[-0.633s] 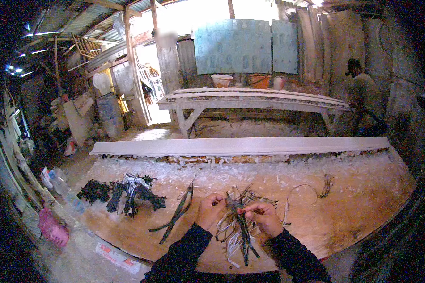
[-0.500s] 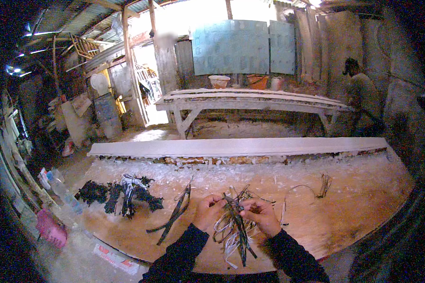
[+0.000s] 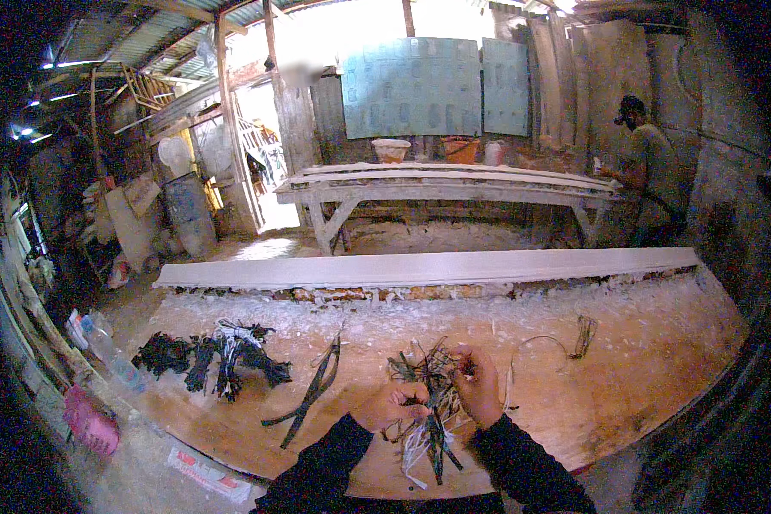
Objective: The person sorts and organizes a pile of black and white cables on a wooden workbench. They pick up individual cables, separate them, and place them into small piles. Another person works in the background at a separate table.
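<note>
A loose bundle of thin black and white strips (image 3: 438, 441) lies under and between my hands near the table's front edge. My left hand (image 3: 387, 406) is closed round the middle of it, with strip ends fanning out above and below. At the bundle's upper right, my right hand (image 3: 481, 387) is closed, fingertips pinched on dark strip ends. Exactly which strips each hand grips is partly hidden by the fingers. Left of my hands, a few dark flat strips (image 3: 315, 387) lie crossed on the wooden table (image 3: 625, 398).
Tied black and white bundles (image 3: 199, 358) sit at the table's left. A thin wiry tuft (image 3: 584, 337) lies at right. Along the far edge runs a long white plaster strip (image 3: 420, 267). Beyond stands a bench (image 3: 360, 190), with a person (image 3: 655, 167) at its right end.
My left hand has moved down along the bundle, and my right hand has shifted slightly right and up. The strip ends spread wider at the top. The person behind has raised a hand into view.
</note>
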A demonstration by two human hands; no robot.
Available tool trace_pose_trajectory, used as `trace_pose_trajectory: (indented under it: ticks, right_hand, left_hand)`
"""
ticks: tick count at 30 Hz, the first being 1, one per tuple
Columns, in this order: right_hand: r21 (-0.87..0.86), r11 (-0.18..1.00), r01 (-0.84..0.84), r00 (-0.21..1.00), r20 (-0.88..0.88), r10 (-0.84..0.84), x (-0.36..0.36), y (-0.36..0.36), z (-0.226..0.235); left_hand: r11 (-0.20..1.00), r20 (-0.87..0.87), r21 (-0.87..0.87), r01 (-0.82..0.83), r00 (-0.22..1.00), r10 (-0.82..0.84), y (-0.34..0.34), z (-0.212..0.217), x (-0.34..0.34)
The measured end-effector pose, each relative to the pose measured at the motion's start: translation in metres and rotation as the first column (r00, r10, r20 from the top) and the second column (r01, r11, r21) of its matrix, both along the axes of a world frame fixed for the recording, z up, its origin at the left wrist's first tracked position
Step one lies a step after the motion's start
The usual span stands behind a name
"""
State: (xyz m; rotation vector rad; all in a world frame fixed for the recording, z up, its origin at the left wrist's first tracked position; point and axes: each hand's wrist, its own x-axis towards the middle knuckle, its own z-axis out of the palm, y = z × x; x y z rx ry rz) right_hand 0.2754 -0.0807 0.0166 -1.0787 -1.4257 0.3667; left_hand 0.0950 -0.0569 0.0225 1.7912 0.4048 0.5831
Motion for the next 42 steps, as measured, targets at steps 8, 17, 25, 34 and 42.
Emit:
trace_pose_trajectory:
  ticks: [8,17,25,34,42]
  right_hand:
    - [-0.067,0.995,-0.081,0.996,-0.031,0.079,0.004,0.001,-0.002]
    - [-0.263,0.76,-0.594,0.804,-0.219,0.553,-0.002,-0.009,0.0]
    - [-0.166,0.683,-0.711,0.696,-0.022,0.718,-0.012,-0.016,0.003]
    - [-0.283,0.696,-0.66,0.748,-0.33,0.576,-0.004,-0.021,0.007]
    - [-0.121,0.976,-0.18,0.983,0.019,0.184,-0.002,0.002,-0.01]
  left_hand:
    - [0.846,-0.074,0.026,-0.533,0.843,0.534,0.0,-0.005,-0.008]
    - [0.623,0.191,-0.438,-0.648,0.61,0.769,0.034,-0.046,-0.017]
    - [0.632,0.199,-0.356,-0.688,0.605,0.771,0.034,-0.044,-0.016]
    - [0.782,0.24,-0.305,-0.544,0.751,0.616,0.031,-0.043,-0.006]
    - [0.889,-0.081,-0.129,-0.438,0.899,0.431,0.002,-0.005,0.0]
